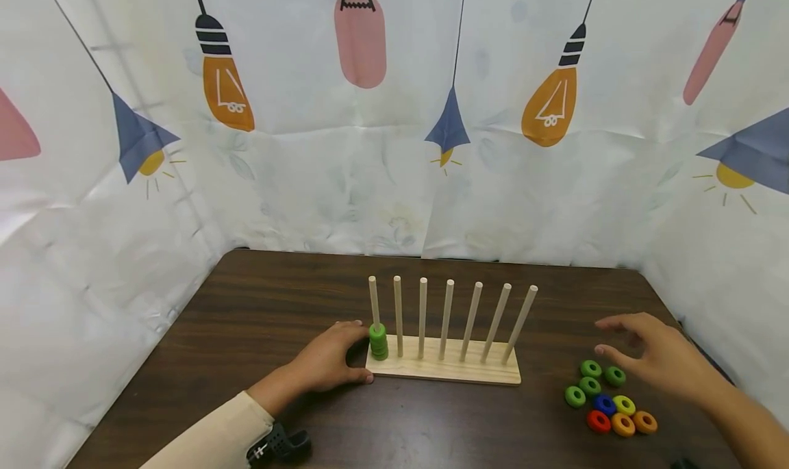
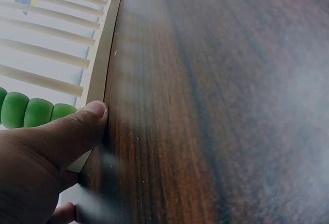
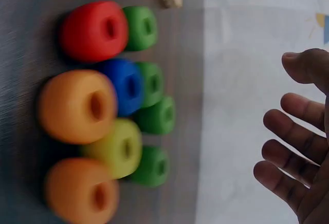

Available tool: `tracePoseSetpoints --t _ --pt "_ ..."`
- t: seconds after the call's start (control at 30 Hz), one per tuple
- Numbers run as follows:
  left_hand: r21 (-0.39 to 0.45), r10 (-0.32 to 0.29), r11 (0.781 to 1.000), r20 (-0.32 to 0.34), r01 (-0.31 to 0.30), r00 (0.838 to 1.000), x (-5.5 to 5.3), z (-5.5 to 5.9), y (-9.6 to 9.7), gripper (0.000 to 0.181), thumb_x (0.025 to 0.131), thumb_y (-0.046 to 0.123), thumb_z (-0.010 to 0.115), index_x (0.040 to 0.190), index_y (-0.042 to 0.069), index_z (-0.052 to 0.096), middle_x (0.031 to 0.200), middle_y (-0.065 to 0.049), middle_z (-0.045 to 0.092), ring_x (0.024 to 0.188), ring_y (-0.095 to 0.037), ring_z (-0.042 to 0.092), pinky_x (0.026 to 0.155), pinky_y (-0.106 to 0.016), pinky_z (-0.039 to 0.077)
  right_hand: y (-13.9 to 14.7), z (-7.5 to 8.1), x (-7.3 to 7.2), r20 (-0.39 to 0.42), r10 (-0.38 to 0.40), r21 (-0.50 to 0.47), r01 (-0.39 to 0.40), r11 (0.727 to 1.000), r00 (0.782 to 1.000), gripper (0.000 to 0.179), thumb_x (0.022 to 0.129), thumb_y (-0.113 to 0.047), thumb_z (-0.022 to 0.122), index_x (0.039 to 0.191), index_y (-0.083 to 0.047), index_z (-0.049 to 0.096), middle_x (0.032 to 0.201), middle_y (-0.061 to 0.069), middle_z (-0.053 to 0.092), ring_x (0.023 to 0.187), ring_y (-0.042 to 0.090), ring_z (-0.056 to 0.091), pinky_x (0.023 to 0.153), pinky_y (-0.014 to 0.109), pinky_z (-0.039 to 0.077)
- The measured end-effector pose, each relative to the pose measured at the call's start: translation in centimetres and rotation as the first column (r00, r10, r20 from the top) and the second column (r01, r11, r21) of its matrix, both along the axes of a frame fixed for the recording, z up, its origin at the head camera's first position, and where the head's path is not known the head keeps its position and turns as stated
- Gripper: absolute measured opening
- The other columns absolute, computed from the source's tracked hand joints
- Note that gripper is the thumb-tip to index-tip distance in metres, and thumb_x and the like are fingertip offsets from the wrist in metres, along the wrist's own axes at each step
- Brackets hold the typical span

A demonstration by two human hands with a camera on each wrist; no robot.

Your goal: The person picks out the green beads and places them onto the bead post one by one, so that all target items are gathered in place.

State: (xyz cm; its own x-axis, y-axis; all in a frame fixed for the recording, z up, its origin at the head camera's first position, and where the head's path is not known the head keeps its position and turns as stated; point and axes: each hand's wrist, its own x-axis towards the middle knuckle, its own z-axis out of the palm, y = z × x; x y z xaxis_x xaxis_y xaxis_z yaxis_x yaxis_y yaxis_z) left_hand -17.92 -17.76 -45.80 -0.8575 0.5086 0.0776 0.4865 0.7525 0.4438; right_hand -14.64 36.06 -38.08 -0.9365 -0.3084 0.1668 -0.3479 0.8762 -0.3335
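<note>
A wooden peg stand [image 1: 444, 370] with several upright pegs stands on the table, and several green rings [image 1: 379, 342] are stacked on its leftmost peg. My left hand [image 1: 329, 359] grips the left end of its base. In the left wrist view the thumb [image 2: 85, 126] presses the base's front edge beside the green rings. My right hand [image 1: 662, 356] hangs over the table at the right with fingers spread and nothing in them. Just below it lie loose rings: several green ones [image 1: 590, 387], a blue ring [image 3: 127, 86], a yellow ring [image 3: 115, 149], a red ring [image 3: 92, 31] and two orange rings [image 3: 74, 108].
The dark wooden table [image 1: 277, 298] carries the stand near its middle and the loose rings toward its right side. A white curtain [image 1: 296, 181] printed with lamps and bulbs hangs behind and along both sides. A dark strap [image 1: 277, 445] is around the left wrist.
</note>
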Motion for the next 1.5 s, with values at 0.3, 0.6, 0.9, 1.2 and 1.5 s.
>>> tracePoseSetpoints --t 0.3,0.6,0.9,1.2,1.5 --pt "-0.006 -0.005 1.0 0.004 0.005 1.0 0.1 0.2 0.0 0.069 0.078 0.04 0.09 0.136 0.014 0.064 0.14 -0.011 0.06 0.139 -0.038 0.046 0.11 -0.057 0.041 2.3 -2.6 0.8 0.172 -0.068 -0.006 0.07 0.998 0.983 0.048 0.089 -0.041 0.08 0.121 -0.007 0.071 0.121 0.015 0.068 0.099 0.037 0.065 0.075 0.056 0.056" --pt "0.002 -0.018 1.0 -0.004 0.018 1.0 0.1 0.3 0.0 0.067 0.078 0.039 0.09 0.135 0.013 0.065 0.14 -0.011 0.061 0.138 -0.039 0.047 0.109 -0.058 0.041 3.6 -4.7 1.2 0.215 -0.064 0.013 0.063 0.998 0.974 0.037 0.087 -0.037 0.083 0.113 -0.012 0.073 0.115 0.008 0.068 0.1 0.035 0.063 0.075 0.052 0.056" --pt "0.0 -0.014 1.0 -0.004 0.014 1.0 0.1 0.3 0.0 0.068 0.077 0.038 0.091 0.134 0.012 0.065 0.139 -0.013 0.061 0.138 -0.039 0.047 0.109 -0.058 0.041 4.1 -5.7 1.1 0.255 -0.067 0.011 0.067 0.998 0.965 0.039 0.086 -0.036 0.083 0.113 -0.011 0.072 0.113 0.007 0.069 0.102 0.038 0.065 0.076 0.056 0.056" --pt "-0.006 -0.013 1.0 -0.002 0.013 1.0 0.1 0.2 0.0 0.068 0.077 0.04 0.091 0.134 0.012 0.065 0.139 -0.012 0.061 0.138 -0.039 0.047 0.109 -0.058 0.041 4.0 -6.1 0.6 0.264 -0.095 0.02 0.093 0.995 0.96 0.036 0.087 -0.034 0.082 0.112 -0.01 0.071 0.109 0.007 0.071 0.1 0.037 0.068 0.077 0.056 0.057" --pt "-0.007 -0.012 1.0 0.004 0.012 1.0 0.1 0.3 0.0 0.069 0.078 0.04 0.09 0.134 0.011 0.064 0.14 -0.015 0.06 0.138 -0.039 0.047 0.109 -0.059 0.042 3.4 -5.5 0.1 0.247 -0.127 0.044 0.12 0.992 0.961 0.037 0.09 -0.036 0.079 0.114 -0.009 0.068 0.109 0.01 0.071 0.098 0.036 0.068 0.072 0.054 0.057"
